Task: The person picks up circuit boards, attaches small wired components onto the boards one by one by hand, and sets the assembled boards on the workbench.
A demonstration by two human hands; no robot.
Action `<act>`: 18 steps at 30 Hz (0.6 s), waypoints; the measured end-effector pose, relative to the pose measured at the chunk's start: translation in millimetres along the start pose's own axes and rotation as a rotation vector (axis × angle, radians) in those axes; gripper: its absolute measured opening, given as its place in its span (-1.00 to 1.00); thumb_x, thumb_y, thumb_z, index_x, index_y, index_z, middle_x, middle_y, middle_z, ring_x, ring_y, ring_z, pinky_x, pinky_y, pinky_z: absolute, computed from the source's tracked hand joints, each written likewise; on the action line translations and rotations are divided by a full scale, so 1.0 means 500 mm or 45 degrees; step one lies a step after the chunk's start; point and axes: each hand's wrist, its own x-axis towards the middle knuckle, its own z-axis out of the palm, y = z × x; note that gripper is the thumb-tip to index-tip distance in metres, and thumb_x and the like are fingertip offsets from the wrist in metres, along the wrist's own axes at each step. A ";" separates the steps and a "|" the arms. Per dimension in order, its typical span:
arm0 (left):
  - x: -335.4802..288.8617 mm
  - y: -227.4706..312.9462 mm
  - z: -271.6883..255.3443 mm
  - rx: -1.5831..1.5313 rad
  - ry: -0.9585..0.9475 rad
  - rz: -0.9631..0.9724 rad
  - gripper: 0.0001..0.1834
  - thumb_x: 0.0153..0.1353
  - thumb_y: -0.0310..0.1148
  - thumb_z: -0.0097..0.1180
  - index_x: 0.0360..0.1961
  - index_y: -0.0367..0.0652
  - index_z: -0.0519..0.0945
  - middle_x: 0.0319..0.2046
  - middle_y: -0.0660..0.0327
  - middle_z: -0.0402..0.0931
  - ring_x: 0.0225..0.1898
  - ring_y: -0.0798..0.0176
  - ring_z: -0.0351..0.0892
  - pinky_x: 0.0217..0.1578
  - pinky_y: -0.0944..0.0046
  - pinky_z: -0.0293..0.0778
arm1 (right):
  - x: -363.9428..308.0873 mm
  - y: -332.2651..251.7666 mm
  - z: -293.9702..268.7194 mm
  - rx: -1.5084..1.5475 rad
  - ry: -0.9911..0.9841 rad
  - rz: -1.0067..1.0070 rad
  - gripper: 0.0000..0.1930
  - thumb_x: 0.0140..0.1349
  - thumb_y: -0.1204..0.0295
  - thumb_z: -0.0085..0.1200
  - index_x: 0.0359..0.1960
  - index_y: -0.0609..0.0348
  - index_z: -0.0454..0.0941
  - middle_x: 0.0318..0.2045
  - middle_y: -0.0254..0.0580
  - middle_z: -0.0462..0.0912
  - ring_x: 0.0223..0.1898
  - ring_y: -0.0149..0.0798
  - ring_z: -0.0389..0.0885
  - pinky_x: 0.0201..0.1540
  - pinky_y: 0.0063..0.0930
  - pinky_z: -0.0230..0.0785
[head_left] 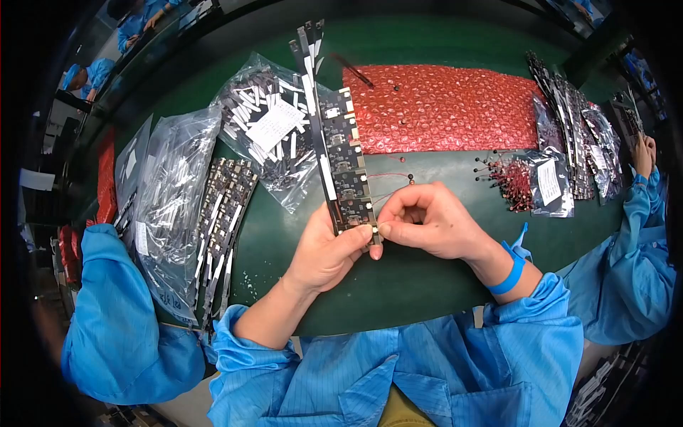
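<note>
My left hand (329, 245) is closed round the lower end of a long black circuit board strip (347, 153), its thumb pressed on the face. The strip stands tilted away from me, with flat black cables (310, 85) bearing white labels along its left side. At the strip's lower right corner, the thumb and forefinger of my right hand (430, 224) pinch the end of a thin wire lead. A small black round part (410, 177) at the lead's other end sticks out above that hand. The fingertips hide most of the pinched end.
Red bubble wrap (441, 107) lies behind the strip. To the right are a pile of red-wired leads (511, 178), a labelled bag (551, 186) and stacked strips (569, 121). Clear bags (174, 199) and more strips (226, 206) lie left. A co-worker's hand (644, 155) is at far right.
</note>
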 end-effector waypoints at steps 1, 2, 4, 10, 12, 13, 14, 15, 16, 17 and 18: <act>0.000 0.000 0.002 0.014 0.037 0.005 -0.78 -0.08 -0.54 -0.13 -0.34 -0.28 0.23 -0.49 0.16 0.33 -0.54 0.34 0.34 -0.53 0.41 0.32 | 0.000 -0.002 0.003 0.035 0.004 -0.015 -0.95 -0.08 0.54 -0.09 -0.57 0.27 0.37 -0.62 -0.33 0.44 -0.56 -0.59 0.35 -0.55 -0.82 0.17; -0.001 0.001 0.004 0.028 0.072 0.010 -0.80 -0.08 -0.55 -0.14 -0.35 -0.28 0.23 -0.50 0.17 0.33 -0.56 0.35 0.34 -0.55 0.42 0.31 | 0.000 -0.004 0.004 0.069 0.009 -0.030 -0.95 -0.09 0.54 -0.08 -0.57 0.27 0.37 -0.63 -0.34 0.44 -0.57 -0.59 0.35 -0.56 -0.82 0.17; 0.004 -0.002 0.005 0.035 0.080 0.021 -0.80 -0.09 -0.56 -0.15 -0.36 -0.28 0.23 -0.52 0.17 0.33 -0.57 0.35 0.34 -0.57 0.43 0.31 | 0.001 -0.006 0.000 -0.054 0.030 -0.029 -0.94 -0.08 0.54 -0.09 -0.57 0.29 0.36 -0.63 -0.33 0.44 -0.57 -0.59 0.35 -0.57 -0.81 0.17; 0.011 -0.010 0.018 0.134 0.285 0.018 -0.79 -0.13 -0.63 -0.20 -0.38 -0.28 0.18 -0.55 0.12 0.31 -0.60 0.29 0.33 -0.62 0.40 0.30 | 0.009 0.013 -0.021 -0.418 0.099 -0.203 -0.89 -0.18 0.46 -0.08 -0.65 0.27 0.38 -0.75 -0.25 0.43 -0.65 -0.53 0.40 -0.62 -0.67 0.22; 0.003 -0.009 0.018 0.212 0.358 0.064 -0.71 -0.12 -0.64 -0.25 -0.29 -0.23 0.12 -0.50 0.12 0.31 -0.57 0.28 0.34 -0.64 0.37 0.33 | 0.008 0.000 -0.016 -0.558 0.164 -0.284 -0.87 -0.20 0.43 -0.07 -0.64 0.25 0.39 -0.71 -0.19 0.45 -0.64 -0.38 0.44 -0.60 -0.60 0.25; -0.001 -0.012 0.016 0.239 0.372 0.107 -0.69 -0.10 -0.63 -0.25 -0.26 -0.22 0.11 -0.49 0.13 0.31 -0.53 0.28 0.36 -0.64 0.38 0.34 | 0.008 0.002 -0.015 -0.627 0.152 -0.349 -0.88 -0.16 0.45 -0.07 -0.60 0.26 0.38 -0.70 -0.21 0.43 -0.62 -0.43 0.42 -0.58 -0.62 0.24; -0.001 -0.014 0.020 0.258 0.363 0.096 -0.69 -0.09 -0.61 -0.25 -0.25 -0.22 0.10 -0.47 0.13 0.30 -0.51 0.28 0.36 -0.64 0.38 0.35 | 0.005 0.002 -0.017 -0.669 0.196 -0.397 -0.87 -0.15 0.42 -0.07 -0.59 0.24 0.37 -0.67 -0.20 0.43 -0.59 -0.36 0.42 -0.57 -0.57 0.24; -0.003 -0.016 0.021 0.285 0.365 0.092 -0.68 -0.07 -0.59 -0.24 -0.23 -0.21 0.09 -0.45 0.14 0.30 -0.50 0.28 0.37 -0.63 0.38 0.36 | 0.005 0.005 -0.016 -0.705 0.230 -0.450 -0.85 -0.15 0.40 -0.06 -0.58 0.23 0.35 -0.65 -0.18 0.43 -0.57 -0.30 0.42 -0.55 -0.52 0.24; -0.002 -0.023 0.021 0.326 0.340 0.096 -0.68 -0.06 -0.57 -0.24 -0.22 -0.21 0.08 -0.43 0.13 0.30 -0.49 0.29 0.37 -0.63 0.39 0.37 | 0.003 0.006 -0.015 -0.720 0.265 -0.462 -0.85 -0.15 0.40 -0.06 -0.58 0.23 0.35 -0.65 -0.18 0.43 -0.57 -0.30 0.42 -0.55 -0.52 0.24; 0.001 -0.031 0.018 0.370 0.318 0.102 -0.68 -0.04 -0.54 -0.24 -0.21 -0.20 0.07 -0.42 0.13 0.29 -0.49 0.29 0.37 -0.62 0.39 0.38 | 0.001 0.007 -0.016 -0.750 0.354 -0.518 -0.81 -0.17 0.35 -0.06 -0.58 0.23 0.33 -0.67 -0.17 0.42 -0.58 -0.23 0.42 -0.55 -0.45 0.23; -0.001 -0.037 0.016 0.427 0.302 0.102 -0.68 -0.02 -0.49 -0.22 -0.20 -0.20 0.06 -0.39 0.14 0.27 -0.49 0.30 0.37 -0.60 0.39 0.39 | 0.000 0.008 -0.013 -0.770 0.430 -0.578 -0.77 -0.19 0.30 -0.07 -0.58 0.22 0.31 -0.70 -0.15 0.41 -0.59 -0.16 0.41 -0.56 -0.39 0.21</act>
